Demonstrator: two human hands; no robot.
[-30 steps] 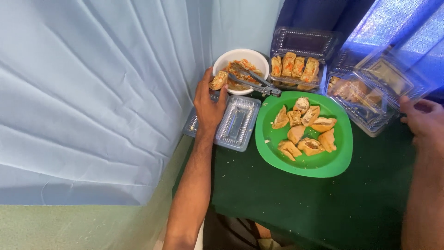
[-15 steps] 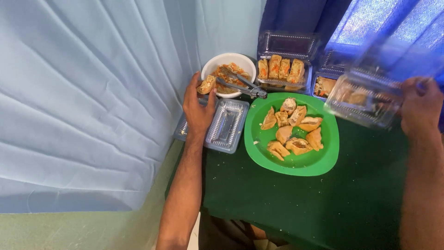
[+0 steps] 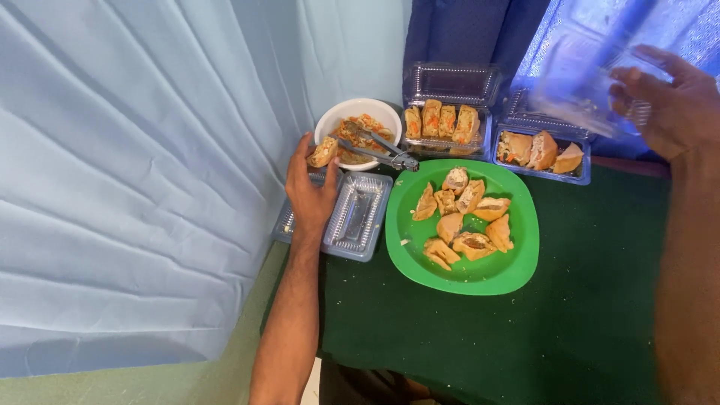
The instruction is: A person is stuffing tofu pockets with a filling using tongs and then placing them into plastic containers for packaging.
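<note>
Left hand [image 3: 311, 191] is being stretched forward from a straight forearm over the edge of the dark green tabletop [image 3: 585, 322], its fingers pinched on a piece of filled pastry [image 3: 322, 152] held at the rim of the white bowl [image 3: 341, 116]. An empty clear plastic tray [image 3: 358, 216] is being covered in part by the palm. Beside it, a green plate [image 3: 517, 262] of pastry pieces is being carried by the tabletop. Metal tongs [image 3: 379, 148] are being propped across the bowl. Farther off, the right hand [image 3: 667, 101] is being raised, fingers curled on a blurred clear plastic container [image 3: 585, 79], above two open boxes of pastries [image 3: 450, 124].
</note>
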